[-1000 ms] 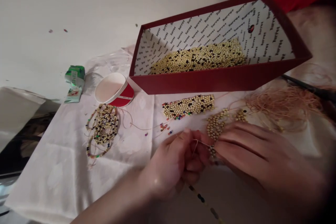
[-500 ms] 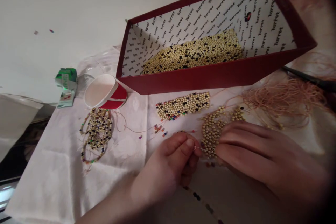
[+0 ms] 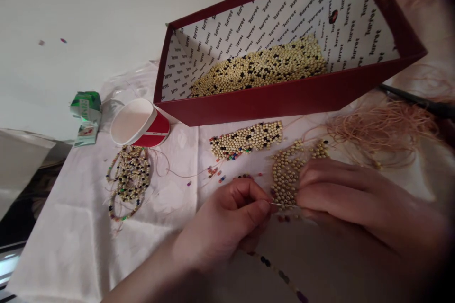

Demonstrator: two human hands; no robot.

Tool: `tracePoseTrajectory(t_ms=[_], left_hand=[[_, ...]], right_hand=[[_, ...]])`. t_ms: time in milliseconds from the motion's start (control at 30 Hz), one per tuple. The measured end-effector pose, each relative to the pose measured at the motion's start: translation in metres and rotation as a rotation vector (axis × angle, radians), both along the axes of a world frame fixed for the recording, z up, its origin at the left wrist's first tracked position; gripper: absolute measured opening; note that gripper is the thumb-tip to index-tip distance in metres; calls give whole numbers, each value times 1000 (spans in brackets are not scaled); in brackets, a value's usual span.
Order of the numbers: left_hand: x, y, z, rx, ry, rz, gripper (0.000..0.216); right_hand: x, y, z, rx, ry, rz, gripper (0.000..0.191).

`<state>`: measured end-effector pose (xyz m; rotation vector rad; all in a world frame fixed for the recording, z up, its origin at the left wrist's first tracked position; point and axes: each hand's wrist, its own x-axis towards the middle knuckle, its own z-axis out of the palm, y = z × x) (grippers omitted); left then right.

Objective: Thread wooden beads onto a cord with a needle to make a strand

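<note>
At the near edge of the table [image 3: 88, 227] the left hand [image 3: 227, 220] pinches a thin needle [image 3: 282, 205], fingers together. The right hand [image 3: 341, 194] has its fingers close at the needle's tip, but I cannot tell if they grip. The bead pile [image 3: 284, 177] lies just behind, so I think it is best to hold the needle low and steady there.

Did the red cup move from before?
No. The red cup still sits between the green packet and the left corner of the red box.
</note>
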<state>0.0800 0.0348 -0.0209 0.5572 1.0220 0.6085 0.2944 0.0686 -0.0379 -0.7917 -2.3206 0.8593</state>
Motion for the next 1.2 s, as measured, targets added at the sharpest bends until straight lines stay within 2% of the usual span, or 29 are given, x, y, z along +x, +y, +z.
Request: tracePoseTrajectory(t_ms=[133, 300, 433, 633, 800, 900, 1067, 1200], left_hand=[[0, 1, 0, 51, 90, -19, 17], [1, 0, -1, 79, 90, -7, 14], [1, -3, -3, 35, 36, 19, 16], [3, -3, -3, -5, 45, 36, 19], [7, -3, -1, 2, 123, -6, 21], [8, -3, -2, -36, 99, -28, 22], [9, -4, 0, -110, 31, 36, 26], [9, -3, 1, -171, 5, 39, 30]], right_hand=[[-2, -1, 1, -116, 50, 15, 22], [-6, 0, 3, -34, 66, -118, 3], [-8, 1, 5, 44, 61, -193, 19], [-10, -1, 3, 30, 93, -164, 21], [-15, -7, 0, -133, 110, -60, 4], [-18, -7, 1, -200, 146, -48, 15], [-19, -6, 6, -200, 115, -92, 16], [-18, -6, 2, -155, 124, -80, 16]])
